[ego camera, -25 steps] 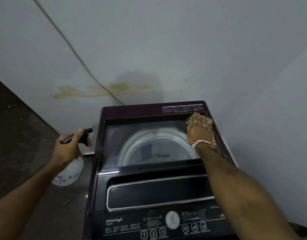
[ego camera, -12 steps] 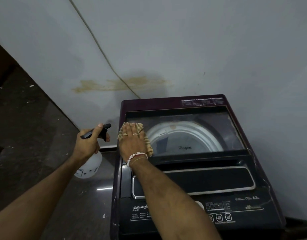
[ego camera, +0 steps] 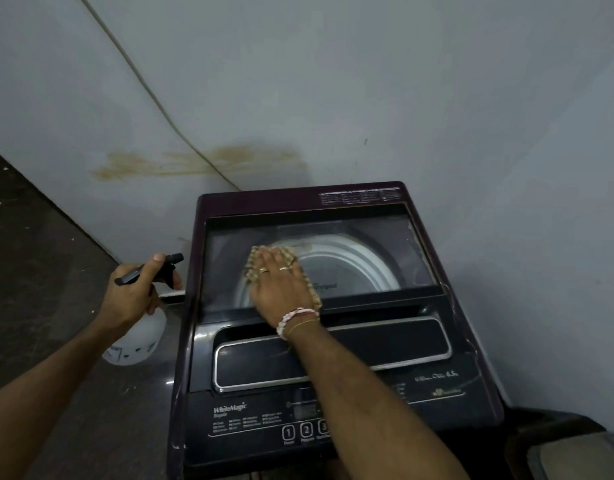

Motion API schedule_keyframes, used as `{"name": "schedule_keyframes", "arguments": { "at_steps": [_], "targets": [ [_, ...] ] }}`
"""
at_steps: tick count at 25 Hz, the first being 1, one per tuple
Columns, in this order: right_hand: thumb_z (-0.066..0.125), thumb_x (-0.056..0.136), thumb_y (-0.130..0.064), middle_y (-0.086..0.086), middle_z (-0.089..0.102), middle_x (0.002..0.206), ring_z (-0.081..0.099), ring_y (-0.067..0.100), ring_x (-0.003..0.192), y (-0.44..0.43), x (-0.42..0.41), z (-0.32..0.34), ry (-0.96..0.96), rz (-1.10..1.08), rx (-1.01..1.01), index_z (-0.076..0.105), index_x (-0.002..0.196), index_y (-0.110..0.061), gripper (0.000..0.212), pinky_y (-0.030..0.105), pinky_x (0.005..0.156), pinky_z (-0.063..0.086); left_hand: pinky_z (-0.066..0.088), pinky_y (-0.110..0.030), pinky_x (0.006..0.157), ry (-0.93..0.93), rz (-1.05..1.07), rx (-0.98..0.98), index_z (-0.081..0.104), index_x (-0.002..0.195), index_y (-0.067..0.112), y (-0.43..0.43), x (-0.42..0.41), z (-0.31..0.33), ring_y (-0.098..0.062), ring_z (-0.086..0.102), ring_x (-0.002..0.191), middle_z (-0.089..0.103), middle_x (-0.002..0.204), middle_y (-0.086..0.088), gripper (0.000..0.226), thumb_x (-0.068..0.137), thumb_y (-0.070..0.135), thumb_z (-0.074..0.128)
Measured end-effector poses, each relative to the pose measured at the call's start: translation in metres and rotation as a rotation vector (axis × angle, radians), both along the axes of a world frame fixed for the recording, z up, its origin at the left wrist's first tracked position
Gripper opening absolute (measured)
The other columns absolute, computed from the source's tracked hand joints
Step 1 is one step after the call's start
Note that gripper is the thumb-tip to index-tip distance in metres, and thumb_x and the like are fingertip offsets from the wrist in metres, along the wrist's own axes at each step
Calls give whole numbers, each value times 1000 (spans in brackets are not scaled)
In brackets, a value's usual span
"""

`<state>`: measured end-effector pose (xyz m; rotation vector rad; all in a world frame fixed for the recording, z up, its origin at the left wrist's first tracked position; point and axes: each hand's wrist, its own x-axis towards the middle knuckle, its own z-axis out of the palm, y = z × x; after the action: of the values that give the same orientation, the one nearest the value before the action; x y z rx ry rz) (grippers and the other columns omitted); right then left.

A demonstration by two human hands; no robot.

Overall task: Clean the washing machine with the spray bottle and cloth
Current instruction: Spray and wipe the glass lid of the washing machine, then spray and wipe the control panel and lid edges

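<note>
While the right hand (ego camera: 281,289) lies flat with fingers spread, pressing the tan cloth (ego camera: 253,265) onto the glass lid at centre frame, the washing machine (ego camera: 333,348) fills the lower middle. At left the left hand (ego camera: 132,299) is wrapped around the spray bottle (ego camera: 136,337) — held beside the machine, off its left edge — forefinger on the trigger.

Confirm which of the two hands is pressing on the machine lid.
The right hand, flat on the beige cloth over the washing machine's glass lid. The left hand is off to the side, gripping the white spray bottle.
</note>
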<state>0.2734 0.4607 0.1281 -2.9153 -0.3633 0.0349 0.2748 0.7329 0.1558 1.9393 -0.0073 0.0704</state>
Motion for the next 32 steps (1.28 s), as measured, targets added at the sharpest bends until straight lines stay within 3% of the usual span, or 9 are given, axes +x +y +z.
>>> {"name": "schedule_keyframes", "arguments": {
  "at_steps": [6, 10, 13, 16, 21, 26, 29, 32],
  "targets": [
    [23, 105, -31, 5, 26, 166, 21, 23, 154, -161, 8, 0, -28, -264, -75, 23, 160, -13, 57, 46, 127, 12, 34, -29, 34, -3, -20, 10, 73, 83, -4, -15, -9, 8, -50, 41, 42, 76, 79, -17, 62, 105, 47, 45],
    [29, 104, -31, 8, 31, 164, 25, 24, 152, -227, 12, -3, -43, -460, -93, 29, 158, -11, 58, 46, 126, 15, 38, -24, 35, 45, -63, 35, 73, 79, -5, -25, -11, 24, -41, 42, 35, 77, 80, -21, 61, 104, 45, 47],
    [37, 102, -27, 11, 38, 159, 32, 26, 148, -233, 16, -7, -91, -480, -118, 37, 154, -7, 56, 46, 124, 19, 39, -25, 38, 112, -107, 134, 73, 61, 9, -30, -15, 34, -21, 48, 31, 70, 60, -21, 64, 106, 49, 53],
    [43, 101, -24, 17, 44, 154, 39, 33, 143, -232, 15, -8, -114, -484, -85, 43, 150, -4, 53, 48, 123, 22, 39, -18, 38, 135, -51, 172, 71, 56, 6, -30, -29, 38, -15, 53, 34, 63, 44, -9, 73, 91, 69, 56],
    [39, 102, -27, 17, 38, 158, 34, 34, 147, -233, 16, -11, -72, -472, -62, 37, 153, -4, 56, 49, 125, 17, 41, -18, 37, 112, -37, 191, 77, 60, 25, -24, -58, 37, -12, 53, 33, 66, 47, -2, 61, 90, 72, 52],
    [33, 104, -30, 12, 33, 161, 27, 29, 150, -238, 13, -8, -21, -414, -60, 33, 156, -7, 57, 48, 126, 14, 41, -18, 37, 90, 95, 196, 77, 69, 23, -18, -98, 28, -9, 54, 36, 64, 47, -2, 61, 88, 75, 52],
    [29, 106, -32, 8, 27, 165, 21, 24, 153, -240, 8, -4, 24, -367, -53, 27, 159, -9, 58, 44, 127, 9, 42, -19, 37, 75, 163, 179, 74, 67, 12, -9, -133, 22, -9, 53, 36, 64, 48, -1, 73, 90, 78, 52],
    [26, 107, -33, 5, 28, 165, 22, 22, 153, -238, -3, 0, 40, -331, -47, 30, 158, -11, 56, 43, 127, 9, 46, -26, 46, 131, 255, 212, 69, 67, 8, -4, -168, 16, -8, 55, 40, 68, 53, 1, 69, 92, 71, 52]
  ]
}}
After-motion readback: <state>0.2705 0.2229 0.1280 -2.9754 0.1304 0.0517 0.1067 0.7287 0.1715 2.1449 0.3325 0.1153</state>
